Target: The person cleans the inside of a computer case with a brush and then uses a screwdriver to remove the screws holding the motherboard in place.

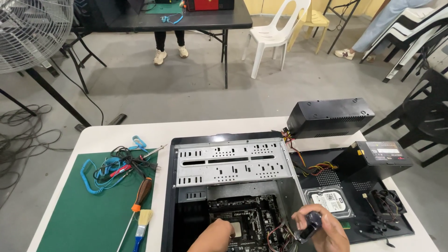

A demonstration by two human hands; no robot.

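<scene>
A: What are the hands doing?

B: The left hand [219,232] reaches into the open computer case [228,186], fingers curled down on the motherboard [249,219] near its socket. The right hand [324,228] grips a small dark tool [309,226], fingers wrapped around it.

A: Which step is this?

B: Probably work at the socket; steady, light fingers seem needed.

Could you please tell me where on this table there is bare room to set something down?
The lower part of the green mat, below the coiled cables and left of the screwdriver and brush, is bare. So is the white table strip behind the mat. Right of the open computer case it is crowded: hard drive, fan, power supply.
</scene>
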